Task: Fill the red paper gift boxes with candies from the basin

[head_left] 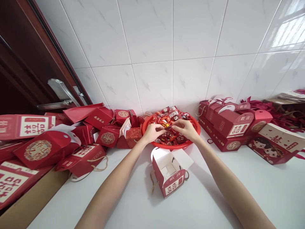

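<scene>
At the bottom middle of the frame, a little red and white box (170, 173) stands open on the white table (133, 200), its flaps spread and its inside showing white. Just past it, in the middle, is a big red bowl (171, 147) piled with shiny wrapped sweets (168, 120). The left hand (153, 132) and the right hand (187, 128) are both over the sweets, with bent fingers and thumbs near the fingertips. I can't tell if either one has a sweet pinched or only touches. It looks like the picking-out step. The next move seems to need a small, soft pinch, then a lift over the bowl's edge. Red boxes lie in a messy heap (54, 146) at the left and a neater stack (221, 122) at the right. Farthest back, up top, is the tiled wall (152, 35).
</scene>
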{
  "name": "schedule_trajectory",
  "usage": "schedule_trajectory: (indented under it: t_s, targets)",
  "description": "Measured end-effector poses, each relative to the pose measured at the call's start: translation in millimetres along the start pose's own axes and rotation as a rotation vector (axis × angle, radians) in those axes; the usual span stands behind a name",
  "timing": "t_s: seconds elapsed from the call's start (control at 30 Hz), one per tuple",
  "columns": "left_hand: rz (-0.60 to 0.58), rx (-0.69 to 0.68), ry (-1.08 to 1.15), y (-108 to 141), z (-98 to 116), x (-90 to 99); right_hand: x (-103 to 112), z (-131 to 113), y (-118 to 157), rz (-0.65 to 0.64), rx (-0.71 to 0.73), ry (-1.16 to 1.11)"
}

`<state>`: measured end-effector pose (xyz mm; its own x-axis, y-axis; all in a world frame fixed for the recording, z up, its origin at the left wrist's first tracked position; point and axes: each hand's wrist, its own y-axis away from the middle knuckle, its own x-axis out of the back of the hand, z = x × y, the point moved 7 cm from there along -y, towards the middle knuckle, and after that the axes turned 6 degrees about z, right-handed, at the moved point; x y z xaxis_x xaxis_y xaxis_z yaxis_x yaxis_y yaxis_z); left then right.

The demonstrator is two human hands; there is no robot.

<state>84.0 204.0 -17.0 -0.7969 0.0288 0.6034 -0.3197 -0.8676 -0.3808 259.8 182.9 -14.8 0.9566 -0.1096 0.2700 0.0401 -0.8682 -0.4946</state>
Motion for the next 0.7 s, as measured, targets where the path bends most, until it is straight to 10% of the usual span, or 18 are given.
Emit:
schedule_trajectory:
  t_s: [0.5, 0.7]
  targets:
    - [-0.053, 0.04, 0.359, 4, 3, 8.0, -21, -13, 4, -0.264, -0.025, -0.187]
    - [0.355, 0.163, 0.414, -11, -39, 38.6, 0, -1, -1, 0.034, -0.106, -0.275]
